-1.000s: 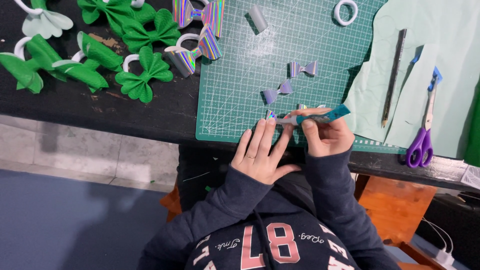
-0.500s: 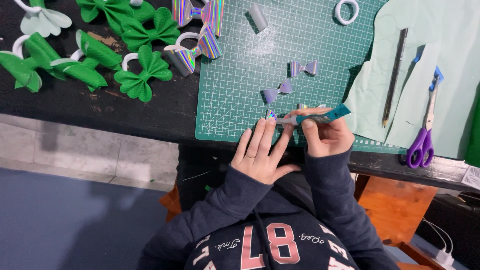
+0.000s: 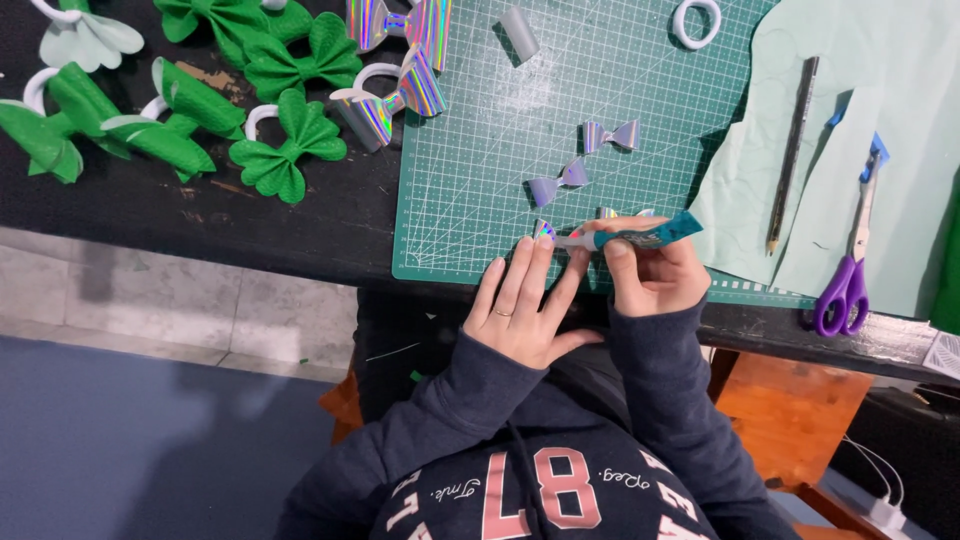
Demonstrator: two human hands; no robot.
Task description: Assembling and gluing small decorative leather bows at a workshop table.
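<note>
The right hand (image 3: pixel 655 275) is clenched around a teal glue tube (image 3: pixel 640 236), held nearly level so its white tip meets a small holographic piece (image 3: pixel 543 229) at the near edge of the green cutting mat (image 3: pixel 480 150). The left hand (image 3: pixel 520 310) lies flat and grasps nothing, fingertips pressing beside the piece, seemingly to keep it from sliding. The piece sits just past the tube's tip, left of the right hand. Farther up the mat lie two small holographic bows (image 3: pixel 560 180); purple scissors (image 3: pixel 845 290) and a pencil (image 3: pixel 790 150) rest to the mat's right.
</note>
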